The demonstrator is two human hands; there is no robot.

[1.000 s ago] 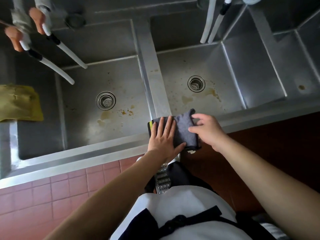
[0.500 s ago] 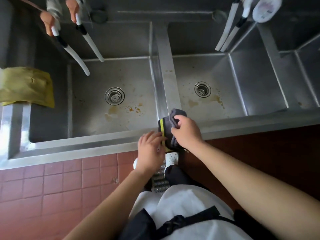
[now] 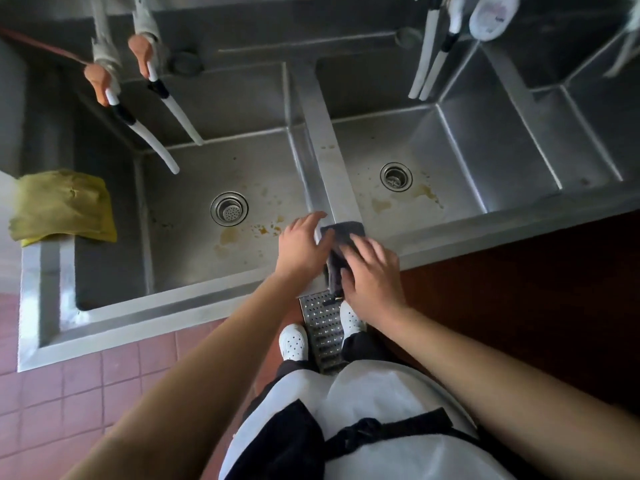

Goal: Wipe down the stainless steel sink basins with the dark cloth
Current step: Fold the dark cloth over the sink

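Note:
The dark grey cloth (image 3: 343, 237) lies folded on the near end of the steel divider (image 3: 329, 161) between two basins. My left hand (image 3: 303, 245) presses its left edge, fingers spread over the rim. My right hand (image 3: 372, 271) lies flat on its right side and covers the lower half. The left basin (image 3: 194, 237) has a round drain (image 3: 229, 208) and brown stains beside it. The middle basin (image 3: 457, 168) has a drain (image 3: 396, 177) and yellowish stains.
A yellow rag (image 3: 62, 206) hangs over the left rim. White hoses (image 3: 152, 140) dangle into the left basin, and more hoses (image 3: 427, 64) hang over the middle one. A third basin (image 3: 581, 140) lies at the right. A floor grate (image 3: 323, 330) sits by my white shoes.
The cloth went from lying flat, to lifted and folded by my right hand, to pressed down again on the divider's end. Both hands now rest on it. The view shifted right.

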